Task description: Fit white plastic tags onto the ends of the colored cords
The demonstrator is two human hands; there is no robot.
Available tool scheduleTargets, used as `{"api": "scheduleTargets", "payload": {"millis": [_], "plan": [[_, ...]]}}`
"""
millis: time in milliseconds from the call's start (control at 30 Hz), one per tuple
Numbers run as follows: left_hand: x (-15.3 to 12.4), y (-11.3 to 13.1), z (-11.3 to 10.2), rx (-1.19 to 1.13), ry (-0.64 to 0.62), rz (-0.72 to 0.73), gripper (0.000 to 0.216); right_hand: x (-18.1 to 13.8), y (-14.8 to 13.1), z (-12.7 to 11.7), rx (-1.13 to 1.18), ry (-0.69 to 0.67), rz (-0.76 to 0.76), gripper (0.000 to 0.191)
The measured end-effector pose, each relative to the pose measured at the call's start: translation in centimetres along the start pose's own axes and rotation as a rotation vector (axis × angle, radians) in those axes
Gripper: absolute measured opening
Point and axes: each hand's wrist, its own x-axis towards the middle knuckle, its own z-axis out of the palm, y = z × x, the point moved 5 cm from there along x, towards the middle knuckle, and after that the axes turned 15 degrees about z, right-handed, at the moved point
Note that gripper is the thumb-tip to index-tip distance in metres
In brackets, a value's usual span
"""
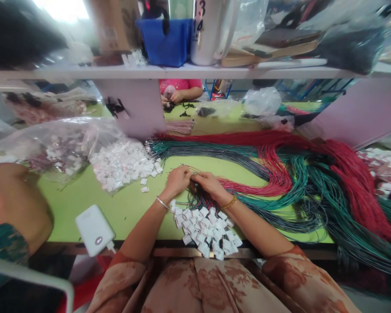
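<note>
My left hand (178, 180) and my right hand (208, 183) meet over the green table (94, 195), fingers pinched together on the ends of thin coloured cords (202, 198). What sits between the fingertips is too small to make out. A heap of small white tags (207, 232) attached to cords lies just below my wrists, at the table's front edge. Long bundles of red cords (342, 169) and green cords (313, 191) sweep off to the right.
A clear bag spilling white tags (122, 163) lies to the left. A white power bank (94, 229) rests at the front edge. Another person's arm (18, 204) is at far left; a person in pink (180, 89) sits across. A cluttered shelf (182, 71) runs overhead.
</note>
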Motion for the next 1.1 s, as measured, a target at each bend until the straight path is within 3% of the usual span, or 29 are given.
{"api": "scheduleTargets", "payload": {"millis": [167,300,367,433,467,500,533,600,633,700,767,833,933,1033,1100], "plan": [[0.1,-0.3,1.7,-0.1,0.072,-0.055,0.023,0.3,0.5,0.0,0.176,0.063,-0.02,0.025],[0.2,-0.3,2.0,-0.137,0.069,-0.051,0.024,-3.1,-0.7,0.4,0.103,0.014,-0.091,0.023],[0.4,-0.7,1.5,-0.05,0.113,-0.054,0.024,-6.9,-2.0,1.6,-0.01,-0.155,-0.137,0.022],[0.6,-1.4,0.8,0.047,0.169,-0.086,0.026,-11.9,-3.8,4.1,-0.27,-0.595,-0.322,0.014],[0.7,-1.7,0.6,0.063,0.187,-0.095,0.027,-14.0,-4.7,4.6,-0.385,-0.725,-0.451,0.01],[0.7,-1.9,0.4,0.045,0.189,-0.093,0.027,-15.0,-5.7,4.3,-0.45,-0.709,-0.557,0.014],[0.7,-1.8,0.3,0.0,0.175,-0.076,0.027,-14.9,-6.6,3.5,-0.501,-0.616,-0.618,0.017],[0.7,-1.2,0.2,-0.105,0.138,-0.025,0.025,-11.7,-8.3,-0.1,-0.585,-0.14,-0.62,0.024],[0.6,-0.7,0.1,-0.137,0.117,-0.011,0.024,-9.3,-8.7,-2.5,-0.638,0.111,-0.567,0.033],[0.3,0.4,-0.2,-0.136,0.076,0.002,0.022,-4.3,-8.5,-6.8,-0.787,0.485,-0.436,0.047],[0.0,1.5,-0.6,-0.059,0.051,0.009,0.02,0.1,-7.0,-10.0,-0.968,0.711,-0.271,0.044],[-0.2,2.5,-0.9,0.046,0.026,0.025,0.025,3.4,-4.8,-11.4,-1.149,0.677,-0.129,0.036],[-0.6,4.2,-1.0,0.156,-0.01,0.105,0.024,5.1,-3.0,-12.1,-1.194,0.621,-0.056,0.033],[-1.3,6.5,-0.3,0.21,-0.099,0.275,0.019,4.1,-4.6,-11.4,-1.07,0.683,-0.151,0.032],[-2.4,8.2,1.1,0.243,-0.242,0.402,0.019,3.2,-6.4,-9.2,-0.944,0.557,-0.296,0.025]]}}
